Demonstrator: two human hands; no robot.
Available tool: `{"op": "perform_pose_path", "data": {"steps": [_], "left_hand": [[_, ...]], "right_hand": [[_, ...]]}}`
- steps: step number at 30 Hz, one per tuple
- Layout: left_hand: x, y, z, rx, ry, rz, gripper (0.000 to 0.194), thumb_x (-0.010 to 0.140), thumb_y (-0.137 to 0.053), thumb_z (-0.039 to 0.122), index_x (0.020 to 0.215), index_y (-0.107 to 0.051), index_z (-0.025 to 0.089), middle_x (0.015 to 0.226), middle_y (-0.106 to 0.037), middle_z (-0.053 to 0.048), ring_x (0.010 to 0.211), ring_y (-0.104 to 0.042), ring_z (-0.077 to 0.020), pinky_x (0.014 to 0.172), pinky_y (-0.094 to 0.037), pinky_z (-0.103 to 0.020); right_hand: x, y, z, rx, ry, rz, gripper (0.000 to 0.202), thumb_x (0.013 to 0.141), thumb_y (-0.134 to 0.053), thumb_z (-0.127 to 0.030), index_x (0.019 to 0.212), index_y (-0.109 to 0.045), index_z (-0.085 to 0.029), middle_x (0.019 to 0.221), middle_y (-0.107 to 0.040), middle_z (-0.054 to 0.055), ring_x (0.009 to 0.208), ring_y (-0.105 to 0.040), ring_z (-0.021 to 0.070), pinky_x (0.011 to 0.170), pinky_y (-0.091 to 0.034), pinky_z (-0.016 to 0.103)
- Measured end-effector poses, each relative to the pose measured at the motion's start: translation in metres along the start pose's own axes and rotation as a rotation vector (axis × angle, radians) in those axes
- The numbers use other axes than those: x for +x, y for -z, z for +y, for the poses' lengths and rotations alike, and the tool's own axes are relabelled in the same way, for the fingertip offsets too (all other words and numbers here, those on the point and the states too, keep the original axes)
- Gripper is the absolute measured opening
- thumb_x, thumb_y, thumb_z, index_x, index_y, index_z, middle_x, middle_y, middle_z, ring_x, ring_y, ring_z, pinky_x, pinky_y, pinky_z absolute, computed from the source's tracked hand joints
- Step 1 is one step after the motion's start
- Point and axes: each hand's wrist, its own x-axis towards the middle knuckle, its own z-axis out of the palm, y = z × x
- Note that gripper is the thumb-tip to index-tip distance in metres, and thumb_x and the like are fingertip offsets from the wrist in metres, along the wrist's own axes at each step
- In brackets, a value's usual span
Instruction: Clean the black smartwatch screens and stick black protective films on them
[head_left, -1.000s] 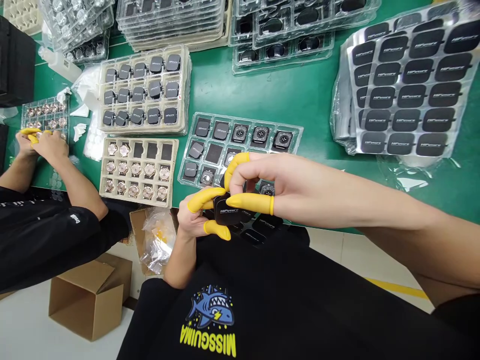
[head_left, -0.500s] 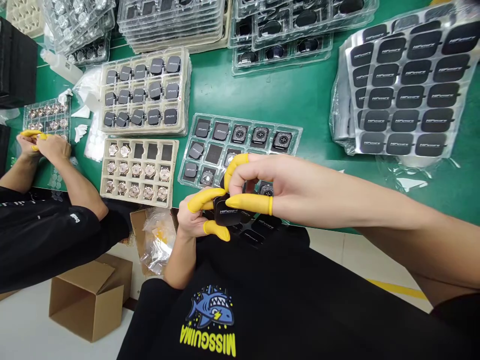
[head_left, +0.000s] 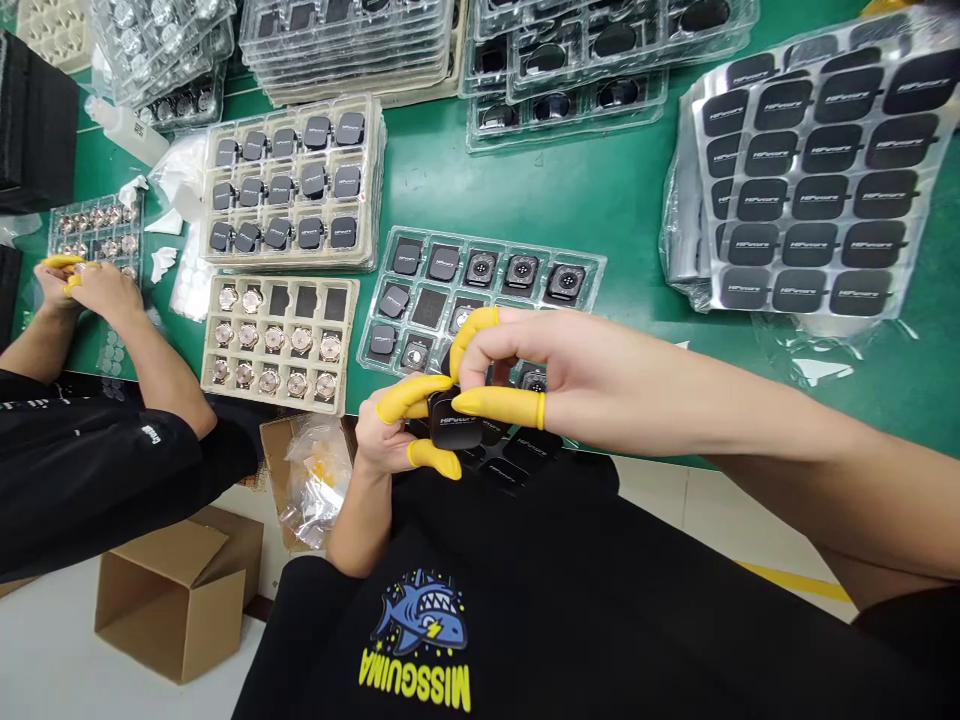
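Note:
Just past the table's near edge, my left hand grips a square black watch head by its side. Its dark face bears a "HiFuture" film. My right hand pinches the watch's upper edge between thumb and forefinger; what exactly lies under those fingertips is hidden. Yellow finger cots cover several of my fingers. Behind my hands a clear tray holds square watches, some face up with the film and some back up. Partly hidden below the watch is a sheet of black HiFuture films.
Stacked beige trays of watches and a tray of round rose-gold watches stand left. More film sheets lie right. Clear tray stacks line the back. A co-worker's hands work at far left. Cardboard boxes stand below.
My hands and the watch hold nearly the same pose. The co-worker's fingers have shifted slightly, and the whole view has moved a little.

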Motion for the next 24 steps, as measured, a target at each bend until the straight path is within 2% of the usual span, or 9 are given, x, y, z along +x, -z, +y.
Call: {"op": "perform_pose_path", "data": {"steps": [4,7,14,19,24], "left_hand": [[-0.003,-0.001,-0.002,0.073,-0.043,0.025,0.087,0.070,-0.091,0.085,0.133,-0.086,0.025,0.105,-0.092,-0.005,0.085,-0.090,-0.0243,0.082,-0.075,-0.029],[0.000,-0.001,-0.001,0.047,-0.067,0.013,0.089,0.070,-0.091,0.084,0.138,-0.085,0.026,0.106,-0.092,-0.005,0.086,-0.090,-0.0248,0.084,-0.076,-0.030],[0.004,-0.001,0.000,0.011,-0.060,0.006,0.087,0.073,-0.092,0.082,0.140,-0.084,0.027,0.108,-0.092,-0.004,0.086,-0.090,-0.0235,0.086,-0.075,-0.029],[0.000,-0.002,-0.003,0.016,-0.049,0.028,0.089,0.071,-0.093,0.083,0.139,-0.084,0.027,0.109,-0.092,-0.004,0.086,-0.090,-0.0230,0.083,-0.075,-0.027],[-0.007,0.000,-0.009,0.018,-0.019,0.011,0.093,0.067,-0.094,0.085,0.139,-0.084,0.027,0.107,-0.092,-0.004,0.086,-0.090,-0.0248,0.086,-0.076,-0.031]], "right_hand": [[0.000,-0.001,0.000,-0.020,0.025,0.019,0.009,0.100,-0.075,-0.024,0.091,-0.073,-0.024,0.098,-0.072,0.002,0.087,-0.061,0.0206,0.075,-0.044,0.033],[0.001,-0.002,0.001,-0.032,0.040,0.032,0.010,0.099,-0.075,-0.022,0.090,-0.071,-0.024,0.097,-0.071,0.002,0.088,-0.061,0.0208,0.075,-0.043,0.033],[0.001,-0.003,0.002,-0.055,0.063,0.046,0.015,0.104,-0.071,-0.030,0.090,-0.070,-0.024,0.096,-0.070,0.003,0.091,-0.060,0.0218,0.076,-0.042,0.034],[0.001,-0.005,0.002,-0.058,0.058,0.063,0.018,0.105,-0.070,-0.034,0.090,-0.070,-0.024,0.096,-0.069,0.004,0.093,-0.060,0.0228,0.077,-0.042,0.035],[0.002,-0.008,0.004,-0.074,0.068,0.089,0.019,0.105,-0.069,-0.035,0.089,-0.069,-0.024,0.096,-0.069,0.004,0.089,-0.061,0.0219,0.078,-0.046,0.035]]}}
